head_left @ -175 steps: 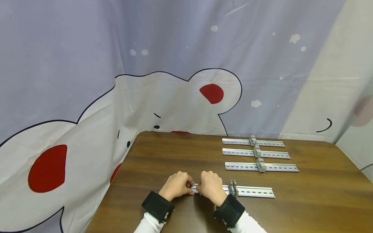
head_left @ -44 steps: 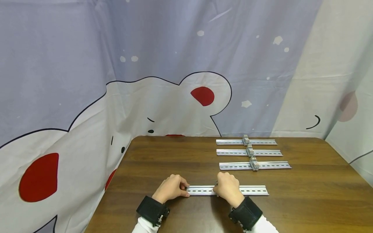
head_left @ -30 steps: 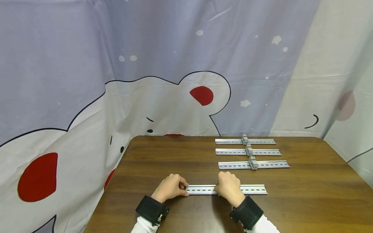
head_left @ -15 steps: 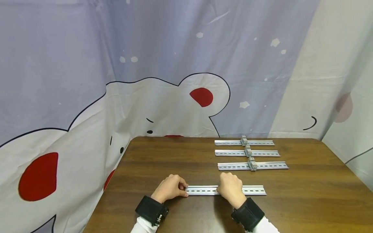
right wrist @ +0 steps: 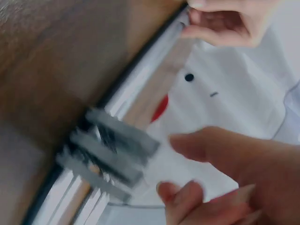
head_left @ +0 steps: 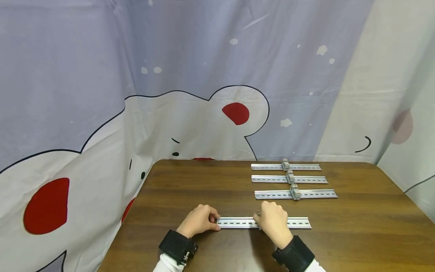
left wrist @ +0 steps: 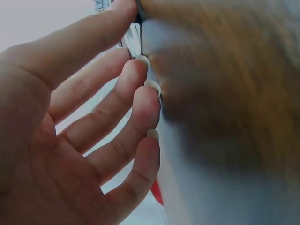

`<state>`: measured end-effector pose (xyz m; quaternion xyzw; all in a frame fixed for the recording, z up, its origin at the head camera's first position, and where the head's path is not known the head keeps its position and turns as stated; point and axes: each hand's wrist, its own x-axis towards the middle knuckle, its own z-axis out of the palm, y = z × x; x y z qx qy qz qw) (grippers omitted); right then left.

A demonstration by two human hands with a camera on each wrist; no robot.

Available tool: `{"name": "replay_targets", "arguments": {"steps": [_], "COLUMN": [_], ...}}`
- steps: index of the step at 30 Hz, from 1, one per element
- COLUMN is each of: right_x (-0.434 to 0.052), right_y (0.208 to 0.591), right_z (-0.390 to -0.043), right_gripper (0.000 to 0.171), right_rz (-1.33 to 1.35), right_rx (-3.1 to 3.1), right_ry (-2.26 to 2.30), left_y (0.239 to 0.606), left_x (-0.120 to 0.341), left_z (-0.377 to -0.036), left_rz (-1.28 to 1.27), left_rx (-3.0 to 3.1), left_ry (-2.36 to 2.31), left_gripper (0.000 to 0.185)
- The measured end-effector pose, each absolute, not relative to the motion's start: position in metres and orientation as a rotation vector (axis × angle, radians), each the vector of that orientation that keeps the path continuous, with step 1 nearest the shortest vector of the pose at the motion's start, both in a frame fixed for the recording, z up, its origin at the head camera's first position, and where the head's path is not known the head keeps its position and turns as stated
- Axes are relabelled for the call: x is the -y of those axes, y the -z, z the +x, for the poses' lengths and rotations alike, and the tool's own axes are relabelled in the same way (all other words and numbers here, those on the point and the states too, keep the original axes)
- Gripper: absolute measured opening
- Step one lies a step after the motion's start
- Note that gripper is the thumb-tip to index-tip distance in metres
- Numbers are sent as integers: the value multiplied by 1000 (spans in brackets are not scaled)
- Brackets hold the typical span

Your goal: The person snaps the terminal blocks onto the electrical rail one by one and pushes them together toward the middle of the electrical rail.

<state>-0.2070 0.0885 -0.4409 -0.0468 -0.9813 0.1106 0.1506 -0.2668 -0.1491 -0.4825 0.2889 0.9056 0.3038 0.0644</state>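
on the near part of the bench (head_left: pixel 210 181), just in front of the person, lies a slotted metal rail (head_left: pixel 238 222), flat, long axis running left-right. left hand (head_left: pixel 198 220) is at the rail's left end w/ fingers curled, thumb and fingertips pinching that end; left wrist view shows the thumb and fingers (left wrist: pixel 140 101) closing on the rail's edge (left wrist: pixel 133 40), though that view is v. blurred. right hand (head_left: pixel 273 221) sits over the rail's middle-right part, covering it in the head view. right wrist view shows a cluster of grey terminal blocks (right wrist: pixel 105 157) seated on the rail (right wrist: pixel 150 75), approx 3 pcs side by side, w/ the right hand's fingers (right wrist: pixel 215 145) relaxed and spread just beside them, not wrapped round; can't tell if a fingertip touches them, pic is blurred. same view has the left hand (right wrist: pixel 225 21) at the rail's far end. both wrists wear black bands (head_left: pixel 176 246) over white sleeves. further back on the bench, right of centre, 3 more rails lie parallel to the near one, well apart from the hands: nearest (head_left: pixel 272 194), middle (head_left: pixel 268 178), farthest (head_left: pixel 265 166), each w/ a small block cluster (head_left: pixel 295 192) near its middle. behind the bench hangs a curtain (head_left: pixel 170 75), lilac w/ a white cartoon bear and red patches.
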Motion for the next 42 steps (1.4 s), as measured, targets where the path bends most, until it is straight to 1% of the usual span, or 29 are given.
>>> {"name": "replay_targets", "arguments": {"steps": [2,5,7,9,11,15,18,23,29,42], "right_x": [-90,-93,-94,-94,-93,-91,-90,-90,-89,-91], "right_y": [438,436,438,441,445,453,457,459,456,461], "right_z": [-205,-204,-205,-205,-204,-203,-202,-204,-205,-205], "right_gripper": [43,57,60,57,51,37,32,31,29,30], "right_rz": [-169,-228,-255,-265,-260,-235,-204,-166,-157,-155], "right_rx": [2798,2837,2910,2985,3027,3010,2962,2906,2879,2889], "right_ry": [-322,-318,-326,-336,-351,-372,-384,-400,-411,-417], "left_y": [480,476,473,470,467,460,454,445,444,454], "left_x": [151,155,159,164,170,186,199,217,226,229], "left_z": [-267,-268,-268,-268,-268,-269,-270,-275,-279,-281], "left_rz": [887,885,871,849,837,804,753,670,581,563], "left_rx": [-2737,-2740,-2728,-2708,-2688,-2689,-2712,-2777,-2807,-2777], "left_ry": [-905,-880,-873,-877,-886,-916,-942,-943,-941,-916], "left_gripper": [29,40,49,56,58,55,53,52,51,50]}}
